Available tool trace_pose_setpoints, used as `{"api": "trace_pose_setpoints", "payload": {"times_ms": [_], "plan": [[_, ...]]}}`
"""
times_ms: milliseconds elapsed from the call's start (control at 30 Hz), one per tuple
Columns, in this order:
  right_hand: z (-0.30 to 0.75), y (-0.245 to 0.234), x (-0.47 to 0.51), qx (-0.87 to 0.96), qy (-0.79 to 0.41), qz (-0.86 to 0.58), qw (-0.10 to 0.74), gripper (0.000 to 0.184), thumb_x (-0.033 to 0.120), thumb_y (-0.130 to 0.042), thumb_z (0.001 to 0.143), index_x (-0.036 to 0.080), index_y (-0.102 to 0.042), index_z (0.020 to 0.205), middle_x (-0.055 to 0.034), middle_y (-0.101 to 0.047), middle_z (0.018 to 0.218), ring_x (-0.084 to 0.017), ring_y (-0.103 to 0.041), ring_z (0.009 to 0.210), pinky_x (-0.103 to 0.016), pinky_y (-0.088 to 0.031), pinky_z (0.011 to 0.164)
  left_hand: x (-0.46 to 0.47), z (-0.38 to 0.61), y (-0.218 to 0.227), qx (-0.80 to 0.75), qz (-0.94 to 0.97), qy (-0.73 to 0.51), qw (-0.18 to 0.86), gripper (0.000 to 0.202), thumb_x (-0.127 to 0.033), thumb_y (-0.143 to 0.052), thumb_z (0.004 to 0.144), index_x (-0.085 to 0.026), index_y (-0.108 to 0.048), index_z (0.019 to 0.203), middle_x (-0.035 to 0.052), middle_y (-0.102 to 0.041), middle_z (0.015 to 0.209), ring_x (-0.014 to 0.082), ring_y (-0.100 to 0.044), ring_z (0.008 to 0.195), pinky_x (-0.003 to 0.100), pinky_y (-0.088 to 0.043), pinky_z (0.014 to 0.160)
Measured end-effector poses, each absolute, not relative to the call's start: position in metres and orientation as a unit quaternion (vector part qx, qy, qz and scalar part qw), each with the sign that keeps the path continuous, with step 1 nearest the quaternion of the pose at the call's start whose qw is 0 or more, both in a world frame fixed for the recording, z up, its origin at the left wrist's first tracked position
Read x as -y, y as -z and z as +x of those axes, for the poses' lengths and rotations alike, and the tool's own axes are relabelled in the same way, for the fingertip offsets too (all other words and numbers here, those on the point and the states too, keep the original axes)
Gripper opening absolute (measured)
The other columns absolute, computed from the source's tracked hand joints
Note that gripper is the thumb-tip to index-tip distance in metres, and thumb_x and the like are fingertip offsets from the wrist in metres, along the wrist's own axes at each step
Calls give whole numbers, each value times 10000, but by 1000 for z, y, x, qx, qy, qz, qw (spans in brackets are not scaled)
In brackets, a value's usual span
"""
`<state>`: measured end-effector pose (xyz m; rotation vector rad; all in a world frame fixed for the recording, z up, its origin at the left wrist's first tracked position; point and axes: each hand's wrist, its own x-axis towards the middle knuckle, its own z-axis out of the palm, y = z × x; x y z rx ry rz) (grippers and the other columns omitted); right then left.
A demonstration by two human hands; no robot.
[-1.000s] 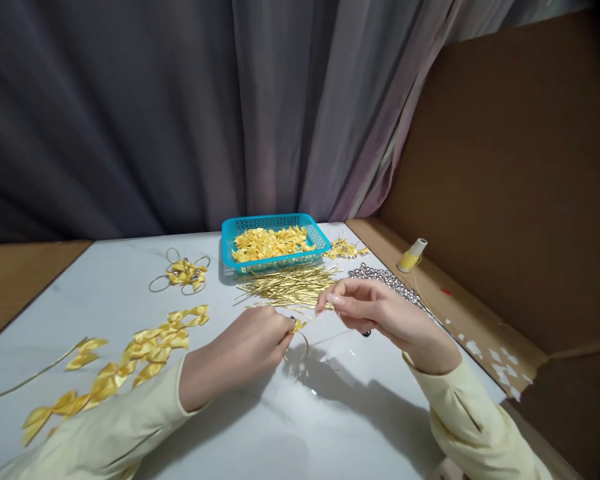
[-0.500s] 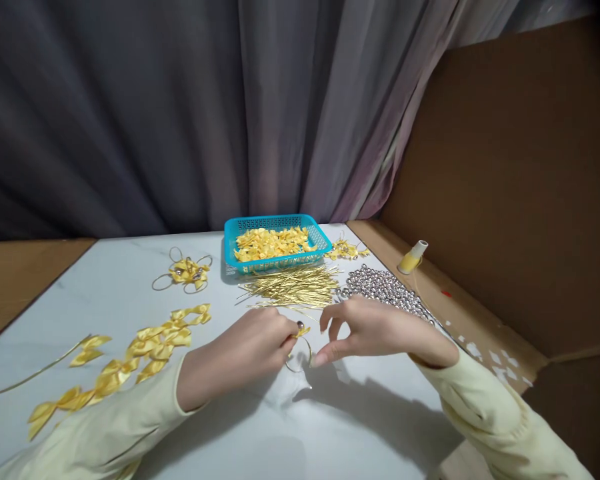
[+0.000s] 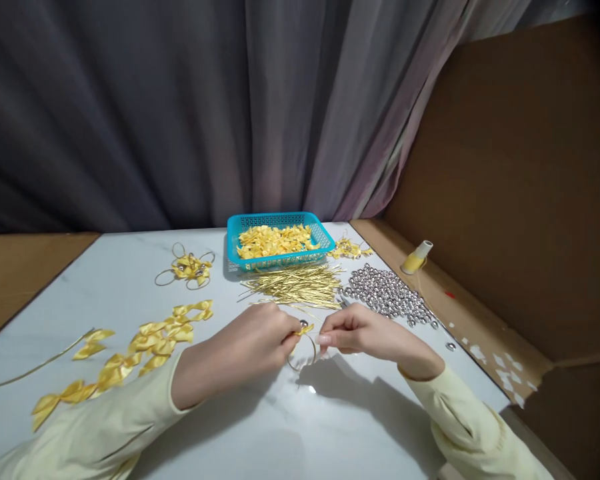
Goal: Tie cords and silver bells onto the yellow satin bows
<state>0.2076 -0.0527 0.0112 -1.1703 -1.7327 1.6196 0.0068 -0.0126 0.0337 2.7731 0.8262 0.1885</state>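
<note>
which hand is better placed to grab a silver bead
Right. The right hand, pinching the wire loop, lies beside the silver beads; the left hand holds the small bow, farther away.

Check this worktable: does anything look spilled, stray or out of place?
One silver bead lies apart from the bead pile, near the right edge of the table. Small white scraps are strewn over the cardboard beside it.

No text, label, brand, number or sign can be read anywhere.
</note>
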Motion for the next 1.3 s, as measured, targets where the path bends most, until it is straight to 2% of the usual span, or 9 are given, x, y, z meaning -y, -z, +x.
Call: {"api": "trace_pose_setpoints", "payload": {"times_ms": [200, 367, 500, 767, 900, 1100, 1200, 1300], "plan": [[201, -4, 54, 606, -553, -458, 341, 329, 434, -588, 799, 121, -653, 724, 65, -323, 495, -57, -242, 453, -223, -181, 437, 13, 7, -40, -263, 946, -46, 183, 293, -115, -438, 787, -146, -554, 520, -39, -472, 421, 71, -380, 380, 225, -202, 431], [197, 4, 58, 596, -534, -459, 385, 306, 405, -573, 817, 125, -670, 742, 72, -264, 487, -62, -203, 455, -234, -154, 434, 9, 5, -41, -258, 932, -41, 253, 285, -120, -455, 785, -142, -657, 586, -15, -594, 461, 70, -445, 390, 195, -250, 424], [193, 10, 62, 559, -520, -482, 430, 317, 423, -594, 798, 120, -681, 767, 66, -298, 487, -61, -236, 462, -228, -169, 434, 4, 4, -41, -253, 913, -38, 317, 286, -161, -469, 801, -137, -683, 614, 17, -672, 548, 80, -491, 426, 187, -290, 432], [188, 14, 69, 503, -570, -462, 457, 320, 441, -620, 770, 126, -637, 715, 90, -263, 445, -51, -203, 423, -217, -148, 411, 3, 6, -53, -266, 852, -3, 451, 227, -206, -526, 799, -134, -712, 690, 37, -703, 598, 108, -575, 506, 176, -328, 440], [184, 13, 74, 494, -567, -468, 465, 323, 445, -606, 778, 129, -604, 711, 92, -268, 443, -51, -206, 417, -215, -142, 408, 0, 6, -58, -272, 794, -3, 544, 170, -238, -577, 789, -159, -724, 756, 18, -703, 606, 128, -626, 584, 188, -429, 544], [175, 11, 86, 541, -432, -510, 511, 307, 399, -532, 838, 128, -572, 698, 67, -305, 491, -61, -243, 450, -214, -175, 415, -1, 5, -57, -267, 750, -44, 604, 147, -241, -598, 793, -173, -723, 757, 9, -703, 648, 135, -651, 617, 220, -481, 625], [173, 12, 92, 592, -315, -527, 522, 277, 323, -492, 869, 125, -561, 687, 58, -329, 502, -61, -249, 456, -218, -193, 430, 0, 6, -56, -273, 746, -66, 604, 151, -267, -608, 791, -171, -719, 753, 9, -701, 642, 140, -651, 628, 227, -488, 633], [171, 14, 96, 634, -246, -526, 510, 237, 245, -465, 883, 128, -554, 697, 59, -330, 506, -57, -255, 450, -213, -206, 437, 0, 8, -58, -281, 744, -79, 601, 157, -269, -602, 796, -166, -720, 780, 19, -707, 650, 144, -650, 651, 225, -486, 630]]}}
